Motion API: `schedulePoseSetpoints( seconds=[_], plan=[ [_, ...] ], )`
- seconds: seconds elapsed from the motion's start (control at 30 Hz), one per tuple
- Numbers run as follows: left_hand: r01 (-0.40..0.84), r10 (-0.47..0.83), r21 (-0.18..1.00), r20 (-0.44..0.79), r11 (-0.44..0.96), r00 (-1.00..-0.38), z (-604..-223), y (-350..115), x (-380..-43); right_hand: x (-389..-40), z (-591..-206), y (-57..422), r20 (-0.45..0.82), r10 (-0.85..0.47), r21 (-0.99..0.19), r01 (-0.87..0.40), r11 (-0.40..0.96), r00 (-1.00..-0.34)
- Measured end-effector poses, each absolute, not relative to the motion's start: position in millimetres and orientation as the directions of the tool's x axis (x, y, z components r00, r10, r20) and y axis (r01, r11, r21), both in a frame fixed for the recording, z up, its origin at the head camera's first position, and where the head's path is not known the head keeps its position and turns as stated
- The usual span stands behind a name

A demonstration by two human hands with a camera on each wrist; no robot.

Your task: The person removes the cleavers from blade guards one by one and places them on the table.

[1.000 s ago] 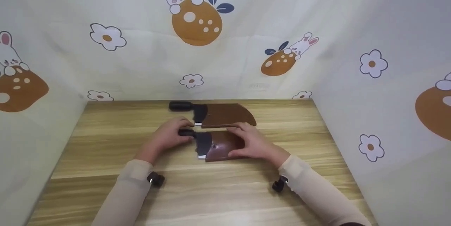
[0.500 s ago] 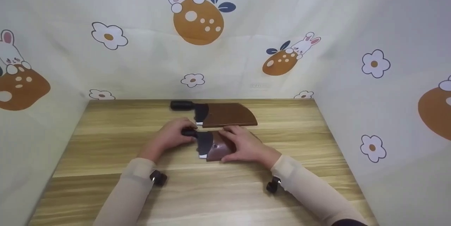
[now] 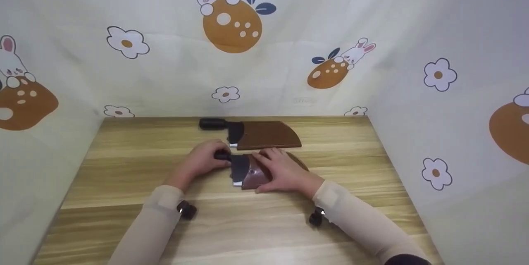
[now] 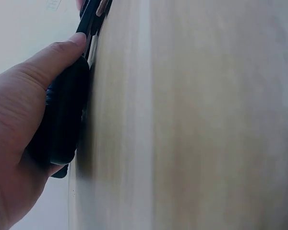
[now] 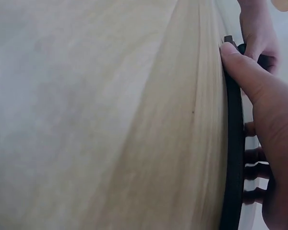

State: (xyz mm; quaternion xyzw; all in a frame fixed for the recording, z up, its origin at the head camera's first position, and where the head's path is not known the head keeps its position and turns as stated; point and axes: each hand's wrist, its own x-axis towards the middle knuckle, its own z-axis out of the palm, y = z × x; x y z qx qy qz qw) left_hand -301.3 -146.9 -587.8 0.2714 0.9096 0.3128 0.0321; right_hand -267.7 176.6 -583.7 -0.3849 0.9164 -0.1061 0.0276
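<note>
A cleaver [image 3: 239, 168] with a black handle lies at the middle of the table, its blade in a brown leather sheath [image 3: 254, 176]. My left hand [image 3: 203, 159] grips its handle [image 4: 65, 115], thumb along the top toward the blade in the left wrist view. Across the sheath spreads my right hand [image 3: 285, 172], holding it between the thumb at the near edge and the fingers at the far edge. The right wrist view shows the sheath's dark edge [image 5: 234, 143] beneath the thumb. A strip of bare metal shows at the blade's heel. My right hand hides much of the sheath.
Just behind lies a second cleaver [image 3: 235, 132] in a brown sheath [image 3: 270, 134], handle pointing left. The wooden table [image 3: 248, 232] ends at a pale printed cloth wall [image 3: 165, 79], with cloth on both sides too.
My right hand has slid left along the sheath, toward the handle, uncovering more of its right end. My left hand stays on the handle, and the far cleaver has not moved.
</note>
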Motion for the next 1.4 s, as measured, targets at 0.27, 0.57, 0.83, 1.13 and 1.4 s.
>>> schedulePoseSetpoints(
  seconds=[0.27,0.57,0.83,1.13,1.4],
  plan=[
    [0.5,0.531,0.508,0.095,0.702,-0.842,-578.9,-144.7,-299.4,-267.6,-583.0,176.0,0.046,-0.726,-0.158,-0.723,0.673,-0.686],
    [0.523,0.526,0.456,0.133,0.72,-0.84,-568.7,-144.6,-294.6,-266.2,-569.7,184.1,0.111,-0.736,-0.142,-0.744,0.653,-0.668],
    [0.541,0.508,0.441,0.202,0.716,-0.837,-564.1,-143.6,-289.3,-257.0,-556.6,185.5,0.116,-0.724,-0.149,-0.732,0.665,-0.68],
    [0.57,0.507,0.383,0.261,0.727,-0.822,-562.1,-141.0,-286.8,-253.9,-553.4,187.6,0.117,-0.708,-0.142,-0.718,0.682,-0.696],
    [0.573,0.497,0.361,0.286,0.736,-0.819,-560.9,-140.7,-283.5,-252.4,-551.3,188.6,0.118,-0.712,-0.137,-0.721,0.679,-0.692]
  ],
)
